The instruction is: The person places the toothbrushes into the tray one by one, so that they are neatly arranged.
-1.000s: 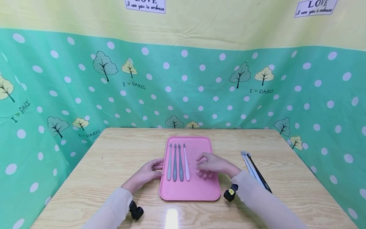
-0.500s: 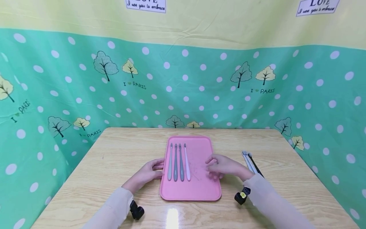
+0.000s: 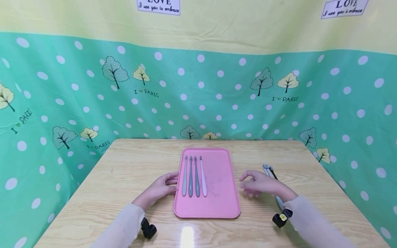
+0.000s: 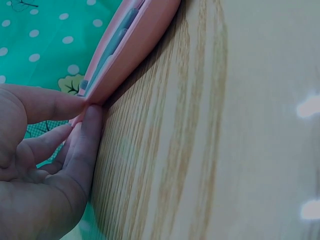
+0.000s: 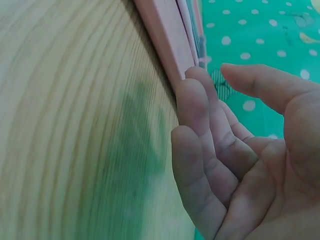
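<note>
A pink tray (image 3: 221, 206) lies on the table, with several slim toothbrushes (image 3: 190, 179) side by side on its left half, heads pointing away from me. Their handles are grey and pale pink. My left hand (image 3: 162, 186) is at the tray's left edge; in the left wrist view its thumb and fingertips (image 4: 92, 117) touch the rim. Just right of the tray, my right hand (image 3: 258, 182) hovers over the table with loosely bent fingers and holds nothing. In the right wrist view its fingers overlap the end of the tray's side wall (image 5: 167, 45).
More toothbrushes, light grey (image 3: 266, 167) and black (image 3: 273, 171), lie to the right, partly hidden by the right hand and forearm. The wooden table (image 3: 139, 158) ends at a green dotted cloth (image 3: 217, 86) behind and on both sides.
My right hand has moved right, from over the tray beside the pale pink toothbrush to just past the tray's right edge. My left hand has stayed at the left edge.
</note>
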{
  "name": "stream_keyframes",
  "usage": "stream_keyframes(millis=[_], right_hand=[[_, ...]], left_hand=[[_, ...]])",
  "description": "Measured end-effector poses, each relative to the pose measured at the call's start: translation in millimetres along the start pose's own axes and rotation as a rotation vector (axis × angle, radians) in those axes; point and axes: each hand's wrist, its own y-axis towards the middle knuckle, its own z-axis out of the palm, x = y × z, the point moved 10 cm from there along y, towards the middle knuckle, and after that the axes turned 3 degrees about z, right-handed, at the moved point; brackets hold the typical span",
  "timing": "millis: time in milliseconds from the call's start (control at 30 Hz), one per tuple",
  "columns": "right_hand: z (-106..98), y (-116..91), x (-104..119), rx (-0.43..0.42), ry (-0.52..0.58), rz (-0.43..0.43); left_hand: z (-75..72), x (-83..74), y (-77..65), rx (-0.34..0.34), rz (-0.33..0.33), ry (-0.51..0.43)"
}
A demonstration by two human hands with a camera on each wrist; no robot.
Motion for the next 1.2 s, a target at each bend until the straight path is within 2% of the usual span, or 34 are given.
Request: stream_keyframes(millis=[267, 667, 933, 1200], right_hand=[[-16.7, -17.8, -22.1, -0.048, -0.001, 0.036], [-44.3, -45.4, -45.9, -0.085, 0.025, 0.03], [-52.3, -62.6, -61.8, -0.096, 0.052, 0.11], [-63.5, -72.0, -72.5, -0.136, 0.016, 0.109]], left_hand=[[0.3, 1.0, -0.4, -0.005, 0.0, 0.003], [0.2, 0.8, 0.8, -0.017, -0.003, 0.01], [-0.5, 0.9, 0.2, -0.014, -0.001, 0.001], [0.6, 0.1, -0.8, -0.013, -0.004, 0.013]])
